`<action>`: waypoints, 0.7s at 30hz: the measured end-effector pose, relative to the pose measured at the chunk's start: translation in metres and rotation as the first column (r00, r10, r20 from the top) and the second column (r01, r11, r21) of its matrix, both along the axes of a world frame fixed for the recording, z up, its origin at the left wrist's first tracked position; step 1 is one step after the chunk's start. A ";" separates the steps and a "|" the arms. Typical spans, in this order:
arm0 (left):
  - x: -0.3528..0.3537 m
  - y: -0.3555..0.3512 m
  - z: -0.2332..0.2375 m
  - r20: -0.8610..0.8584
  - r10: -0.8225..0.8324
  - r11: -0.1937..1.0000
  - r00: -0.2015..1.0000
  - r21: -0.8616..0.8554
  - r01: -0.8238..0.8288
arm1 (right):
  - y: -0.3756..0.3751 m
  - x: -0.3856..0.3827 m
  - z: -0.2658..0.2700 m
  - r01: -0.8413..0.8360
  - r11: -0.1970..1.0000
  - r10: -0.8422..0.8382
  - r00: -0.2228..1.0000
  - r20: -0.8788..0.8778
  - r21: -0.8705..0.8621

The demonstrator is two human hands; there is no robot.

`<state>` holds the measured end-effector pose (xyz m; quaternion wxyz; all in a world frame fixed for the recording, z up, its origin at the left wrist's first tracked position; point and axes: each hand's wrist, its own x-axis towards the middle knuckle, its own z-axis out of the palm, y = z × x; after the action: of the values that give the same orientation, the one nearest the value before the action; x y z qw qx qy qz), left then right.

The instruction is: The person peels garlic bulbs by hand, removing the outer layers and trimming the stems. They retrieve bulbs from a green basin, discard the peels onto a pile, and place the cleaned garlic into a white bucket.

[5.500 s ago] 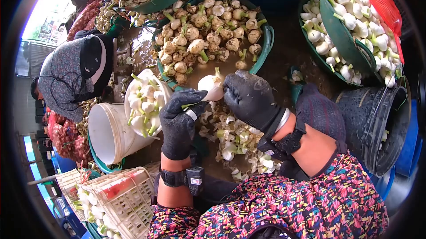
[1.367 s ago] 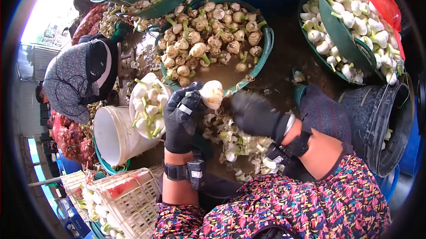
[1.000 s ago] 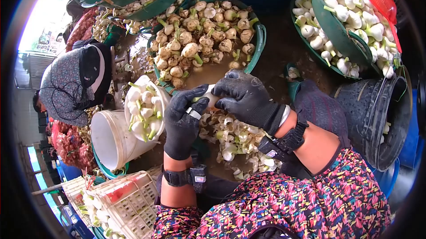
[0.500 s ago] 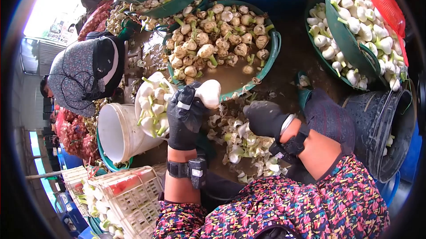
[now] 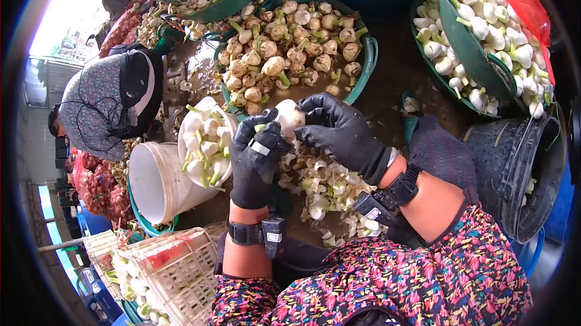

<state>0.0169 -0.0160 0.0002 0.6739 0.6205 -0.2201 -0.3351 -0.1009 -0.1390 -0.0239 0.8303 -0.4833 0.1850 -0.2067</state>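
A peeled white garlic bulb [image 5: 289, 118] is held up in front of me, its green stem end inside the fingers of my left hand [image 5: 257, 159]. From the other side, the fingertips and thumb of my right hand [image 5: 345, 135] close on the bulb's right edge. Both hands wear black gloves. Below them a heap of stripped garlic skins [image 5: 324, 196] lies on the ground. Just beyond, a green tub [image 5: 370, 60] holds brownish unpeeled garlic bulbs [image 5: 284, 54] in muddy water. Left of my left hand, a white bowl [image 5: 229, 123] contains clean, stemmed garlic.
A white bucket [image 5: 158, 184] lies tipped on the left beside a plastic crate [image 5: 187, 277]. Green tubs [image 5: 478, 54] of white garlic, a red basket [image 5: 526, 11] and a black bucket [image 5: 508, 175] stand on the right. Another person [image 5: 97, 102] bends over at the left.
My right hand has moved left and up from above the skins to the garlic bulb, its fingers now on it. The bulb has turned slightly in my left hand.
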 end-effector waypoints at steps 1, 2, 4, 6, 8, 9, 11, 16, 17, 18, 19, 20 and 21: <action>-0.001 0.001 0.002 -0.118 0.000 1.000 0.993 -0.007 0.000 | -0.001 0.000 0.001 0.031 1.000 -0.031 0.999 -0.026 0.002; -0.002 0.002 0.000 -0.090 -0.003 1.000 0.996 0.008 0.004 | -0.001 0.001 -0.001 0.035 0.999 -0.035 0.999 -0.028 0.001; -0.009 -0.001 -0.001 0.066 -0.007 0.999 0.998 0.046 0.004 | -0.001 0.004 -0.005 0.099 0.993 -0.108 0.975 -0.195 -0.056; -0.013 -0.001 0.000 0.315 -0.045 0.995 0.948 0.101 0.013 | -0.001 0.004 -0.006 0.115 0.987 -0.138 0.963 -0.230 -0.111; -0.012 0.002 -0.010 0.421 -0.081 0.994 0.903 0.101 0.042 | -0.002 0.004 -0.007 0.126 0.978 -0.168 0.950 -0.265 -0.168; -0.012 0.003 -0.013 0.524 -0.112 0.992 0.844 0.105 0.066 | -0.001 0.004 -0.009 0.126 0.977 -0.168 0.950 -0.264 -0.171; -0.012 0.003 -0.014 0.565 -0.124 0.990 0.815 0.123 0.065 | -0.001 0.004 -0.011 0.128 0.976 -0.171 0.949 -0.263 -0.175; -0.017 -0.001 -0.007 0.244 -0.005 0.996 0.970 0.092 -0.018 | 0.003 0.004 -0.013 0.179 0.954 -0.244 0.931 -0.272 -0.242; -0.015 0.000 -0.009 0.247 -0.002 0.996 0.969 0.091 -0.021 | 0.003 0.005 -0.016 0.177 0.954 -0.241 0.933 -0.269 -0.241; -0.012 -0.001 -0.011 -0.139 0.067 0.996 0.988 -0.047 -0.074 | 0.002 0.004 -0.019 0.122 0.923 -0.254 0.907 -0.337 -0.366; -0.009 -0.002 -0.010 -0.508 0.071 0.972 0.858 -0.156 -0.173 | 0.001 0.004 -0.022 0.056 0.875 -0.276 0.874 -0.399 -0.481; -0.006 -0.001 -0.007 -0.501 0.069 0.974 0.863 -0.152 -0.167 | 0.001 0.003 -0.025 0.058 0.876 -0.274 0.877 -0.394 -0.478; -0.003 0.000 -0.006 -0.496 0.075 0.973 0.865 -0.152 -0.171 | 0.000 0.002 -0.026 -0.003 0.872 -0.246 0.861 -0.444 -0.489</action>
<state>0.0138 -0.0156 -0.0054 0.7840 0.4613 -0.0343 -0.4140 -0.0993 -0.1389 -0.0497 0.5965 -0.6944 0.3654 -0.1689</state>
